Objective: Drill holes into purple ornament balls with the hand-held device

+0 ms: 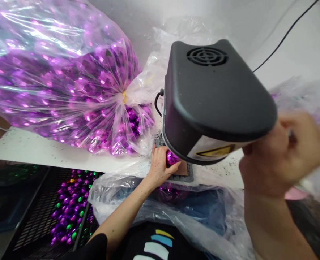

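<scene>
My left hand reaches under the black machine head and pinches a small shiny purple ball on the grey base plate. My right hand is raised close to the camera at the right, blurred, fingers curled in a loose fist; whether anything is in it I cannot make out. A thin clear plastic sheet lies over my lap below the plate.
A big tied clear bag of purple balls lies on the white table at the left. A black crate with purple and green balls stands lower left. More clear plastic sits at the right. A black cable runs up the wall.
</scene>
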The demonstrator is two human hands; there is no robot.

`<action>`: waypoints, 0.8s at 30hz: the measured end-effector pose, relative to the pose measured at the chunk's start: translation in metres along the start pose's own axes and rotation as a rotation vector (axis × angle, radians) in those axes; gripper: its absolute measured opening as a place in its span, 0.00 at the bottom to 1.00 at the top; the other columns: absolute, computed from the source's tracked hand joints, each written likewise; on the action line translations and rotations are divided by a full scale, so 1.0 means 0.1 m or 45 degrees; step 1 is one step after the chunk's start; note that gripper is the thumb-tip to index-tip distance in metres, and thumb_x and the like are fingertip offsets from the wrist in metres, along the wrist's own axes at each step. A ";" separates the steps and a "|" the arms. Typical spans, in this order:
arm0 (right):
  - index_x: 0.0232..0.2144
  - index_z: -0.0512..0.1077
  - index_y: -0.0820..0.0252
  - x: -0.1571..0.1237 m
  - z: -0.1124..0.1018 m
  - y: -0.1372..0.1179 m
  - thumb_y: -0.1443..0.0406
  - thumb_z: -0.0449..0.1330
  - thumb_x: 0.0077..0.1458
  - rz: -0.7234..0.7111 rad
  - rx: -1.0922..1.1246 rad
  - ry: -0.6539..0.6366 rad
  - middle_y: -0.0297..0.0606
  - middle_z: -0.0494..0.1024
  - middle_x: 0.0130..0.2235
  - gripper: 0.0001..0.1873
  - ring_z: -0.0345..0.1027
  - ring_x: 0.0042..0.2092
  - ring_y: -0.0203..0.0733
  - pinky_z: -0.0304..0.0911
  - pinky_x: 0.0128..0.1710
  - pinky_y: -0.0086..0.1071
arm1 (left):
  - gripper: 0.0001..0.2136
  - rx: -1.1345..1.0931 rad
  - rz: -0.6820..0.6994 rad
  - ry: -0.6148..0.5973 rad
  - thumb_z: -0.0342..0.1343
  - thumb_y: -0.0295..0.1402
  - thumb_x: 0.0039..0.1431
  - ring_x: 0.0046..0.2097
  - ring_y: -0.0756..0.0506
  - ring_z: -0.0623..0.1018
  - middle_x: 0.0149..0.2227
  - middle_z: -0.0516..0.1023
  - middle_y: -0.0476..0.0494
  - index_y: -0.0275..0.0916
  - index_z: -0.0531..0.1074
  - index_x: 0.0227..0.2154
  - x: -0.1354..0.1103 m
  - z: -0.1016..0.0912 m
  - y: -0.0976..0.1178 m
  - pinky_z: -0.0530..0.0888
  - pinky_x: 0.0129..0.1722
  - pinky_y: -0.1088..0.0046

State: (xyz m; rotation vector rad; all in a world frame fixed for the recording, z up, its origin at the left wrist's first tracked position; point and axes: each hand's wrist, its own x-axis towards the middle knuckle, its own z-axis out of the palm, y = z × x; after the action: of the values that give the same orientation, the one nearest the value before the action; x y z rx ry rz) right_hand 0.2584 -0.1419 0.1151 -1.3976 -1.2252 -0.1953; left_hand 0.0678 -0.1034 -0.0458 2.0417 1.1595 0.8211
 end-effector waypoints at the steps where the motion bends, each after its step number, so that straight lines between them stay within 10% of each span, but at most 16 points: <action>1: 0.31 0.71 0.60 0.16 0.06 -0.03 0.57 0.56 0.63 0.084 0.210 -0.104 0.29 0.65 0.25 0.14 0.59 0.27 0.26 0.54 0.31 0.28 | 0.17 -0.003 0.031 0.045 0.61 0.40 0.61 0.52 0.37 0.74 0.47 0.75 0.38 0.41 0.68 0.50 -0.08 -0.03 0.00 0.71 0.57 0.51; 6: 0.49 0.71 0.55 0.30 0.02 0.09 0.48 0.56 0.61 0.229 0.362 -0.302 0.31 0.70 0.30 0.22 0.64 0.28 0.31 0.60 0.31 0.32 | 0.26 0.104 0.246 -0.069 0.61 0.35 0.62 0.57 0.38 0.72 0.56 0.69 0.35 0.42 0.62 0.61 -0.74 -0.22 0.01 0.72 0.58 0.57; 12: 0.40 0.77 0.49 -0.41 -1.08 0.59 0.51 0.62 0.56 0.694 0.073 0.097 0.33 0.69 0.23 0.14 0.64 0.26 0.38 0.63 0.31 0.40 | 0.28 0.160 0.294 -0.267 0.60 0.40 0.64 0.60 0.35 0.69 0.59 0.68 0.34 0.44 0.60 0.64 -1.06 -0.35 0.05 0.69 0.60 0.51; 15: 0.36 0.75 0.52 -0.96 -1.86 1.00 0.53 0.63 0.55 0.902 -0.129 0.469 0.30 0.66 0.22 0.12 0.61 0.25 0.35 0.64 0.29 0.36 | 0.16 0.076 0.355 -0.334 0.54 0.33 0.68 0.55 0.40 0.74 0.52 0.74 0.38 0.44 0.66 0.58 -1.02 -0.25 0.07 0.73 0.55 0.59; 19: 0.43 0.70 0.66 -2.06 -2.74 1.55 0.52 0.58 0.62 1.386 -0.323 0.835 0.34 0.71 0.35 0.20 0.65 0.35 0.29 0.68 0.37 0.28 | 0.14 0.059 0.261 -0.859 0.51 0.40 0.70 0.53 0.41 0.77 0.50 0.78 0.41 0.43 0.69 0.55 -0.99 0.00 0.05 0.75 0.54 0.60; 24: 0.53 0.67 0.63 -3.49 -2.95 2.03 0.51 0.57 0.62 1.966 -0.273 0.936 0.44 0.71 0.52 0.25 0.68 0.52 0.39 0.71 0.53 0.42 | 0.19 0.139 -0.147 -1.257 0.44 0.47 0.71 0.54 0.40 0.80 0.50 0.81 0.41 0.44 0.75 0.51 -0.98 0.24 -0.02 0.75 0.58 0.58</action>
State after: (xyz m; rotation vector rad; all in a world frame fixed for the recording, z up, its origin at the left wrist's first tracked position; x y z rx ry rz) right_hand 0.4123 -0.5124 -0.1831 -1.8379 0.6273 0.2473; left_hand 0.0449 -0.1946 -0.0812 2.0177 0.7234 -0.3298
